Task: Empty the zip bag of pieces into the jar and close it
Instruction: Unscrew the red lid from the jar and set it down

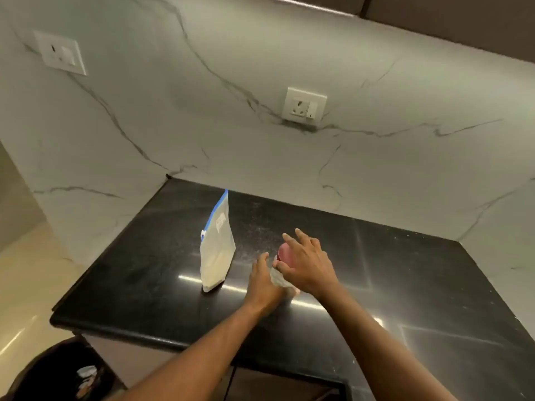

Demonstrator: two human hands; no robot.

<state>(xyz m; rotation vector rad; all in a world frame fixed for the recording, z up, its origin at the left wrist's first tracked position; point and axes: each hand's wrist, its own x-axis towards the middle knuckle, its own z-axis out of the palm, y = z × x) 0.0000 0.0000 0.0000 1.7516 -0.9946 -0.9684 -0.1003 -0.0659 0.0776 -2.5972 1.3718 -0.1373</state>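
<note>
A clear zip bag (217,250) with a blue zip strip stands upright on the black counter (405,285), holding pale pieces in its lower half. To its right stands a clear jar (278,277) with a pink lid (284,253). My left hand (262,285) grips the jar's body from the left. My right hand (307,263) lies over the lid, thumb at its near side, fingers spread beyond it. Most of the jar is hidden behind both hands.
Marble walls rise behind and to the left of the counter, with a socket plate (305,105) above the counter and another (59,52) on the left wall. A dark bin (62,371) stands on the floor below the counter's left corner.
</note>
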